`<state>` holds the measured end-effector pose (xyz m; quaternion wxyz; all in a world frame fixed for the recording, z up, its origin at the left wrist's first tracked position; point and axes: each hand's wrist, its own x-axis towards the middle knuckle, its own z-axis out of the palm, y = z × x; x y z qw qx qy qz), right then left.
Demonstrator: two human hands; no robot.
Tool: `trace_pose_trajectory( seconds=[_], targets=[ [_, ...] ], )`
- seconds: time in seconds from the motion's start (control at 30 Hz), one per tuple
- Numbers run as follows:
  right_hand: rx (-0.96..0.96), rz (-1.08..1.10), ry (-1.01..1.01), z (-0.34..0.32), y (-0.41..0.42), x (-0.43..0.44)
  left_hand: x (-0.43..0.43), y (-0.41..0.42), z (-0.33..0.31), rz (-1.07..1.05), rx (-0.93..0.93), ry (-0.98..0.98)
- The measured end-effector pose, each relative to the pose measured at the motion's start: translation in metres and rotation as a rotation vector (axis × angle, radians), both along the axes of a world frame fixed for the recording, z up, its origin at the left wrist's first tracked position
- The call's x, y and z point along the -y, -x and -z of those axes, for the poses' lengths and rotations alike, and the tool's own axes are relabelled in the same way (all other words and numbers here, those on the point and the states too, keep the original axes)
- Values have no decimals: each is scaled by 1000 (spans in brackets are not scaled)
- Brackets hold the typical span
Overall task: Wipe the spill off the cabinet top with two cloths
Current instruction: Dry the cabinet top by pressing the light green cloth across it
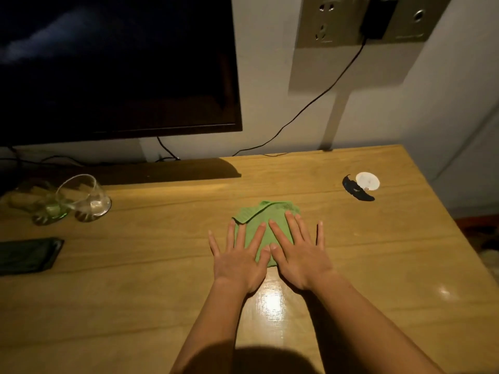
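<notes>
A: Report the work surface and the cloth.

B: The bench (378,265) is a cabinet top of pale yellow wood-grain laminate, glossy, with a bright light reflection just nearer the camera than the hands. One green cloth (266,215) lies on it near the middle: a woven, ribbed textile, roughly square, with its far left corner folded over. Only one cloth can be made out.

A: Hand pose?

B: Both forearms are bare and extend forward. The left hand (237,257) lies palm down on the left half of the green cloth, fingers straight and spread. The right hand (299,255) lies palm down on the right half, likewise spread. The thumbs meet or nearly meet over the cloth's near edge.

A: Grip state?

B: Neither grip is closed. Both hands are flat and splayed, pressing on the green cloth, with the outer fingers reaching past its edges onto the bench.

A: Other items, relative to the green cloth?

B: Far right: a round white disc (367,181) touching a dark curved smear (356,192). Far left: a clear glass tumbler (85,198) tipped on its side beside green-tinted glassware (51,209). Left, nearer: a flat black phone (28,255). Behind and left: a dark television screen (116,63). Behind and right, on the wall: a socket plate (343,20) with a black plug (376,18) and cable.
</notes>
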<state>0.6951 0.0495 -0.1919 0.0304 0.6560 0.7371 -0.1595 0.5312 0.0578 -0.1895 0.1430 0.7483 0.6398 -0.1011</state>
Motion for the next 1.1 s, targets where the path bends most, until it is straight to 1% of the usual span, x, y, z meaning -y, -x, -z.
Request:
trace_pose_trajectory(
  seconds=[0.17,0.27,0.37,0.43,0.5,0.53,0.6,0.67,0.73,0.9,1.1],
  targets=[
    [-1,3,36,-8,-6,102,101,-6,-7,20,-11,38],
    [26,11,46,-10,-8,144,143,-11,-12,23,-19,51],
    [60,4,96,-14,-12,172,169,-17,-15,32,-19,79],
    [48,8,103,-19,-13,183,178,-19,-18,43,-21,84],
    [82,-4,32,-25,-12,187,181,-20,-18,52,-23,71],
    [73,10,40,-30,-12,187,181,-21,-18,45,-9,31],
    [72,37,52,-31,-12,180,175,-21,-19,21,18,-30],
    [80,-17,45,-22,-15,169,165,-23,-17,39,5,39],
    [46,7,57,-12,-19,151,147,-28,-17,21,7,93],
    [38,61,16,-2,-27,76,69,-41,-11,1,-1,72],
    [51,72,-24,6,-44,-39,-44,-58,-2,-22,16,29]
  ],
)
